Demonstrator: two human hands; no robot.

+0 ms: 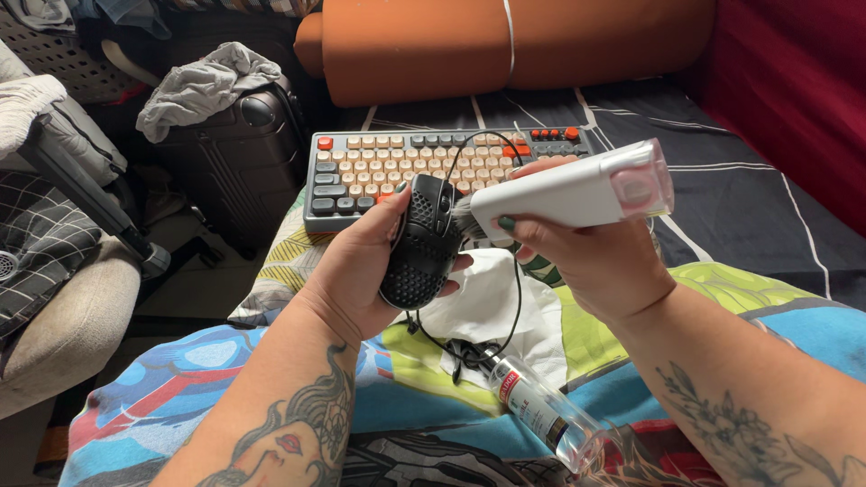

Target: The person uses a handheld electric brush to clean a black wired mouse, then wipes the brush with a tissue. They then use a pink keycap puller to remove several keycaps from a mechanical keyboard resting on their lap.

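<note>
Gripping black mouse (420,242) in left hand (361,271) | right hand (595,257) clenched round white brush tool (568,194)

Bright daylight falls evenly across the bed (758,207), strongest on the white brush tool (577,191), whose casing glares nearly blown out. Soft shadows lie under both hands. The clear bottle (546,413) shows small highlights. The upper left corner is dim. Focus is sharp throughout, with mild wide-angle stretching at the edges.
</note>
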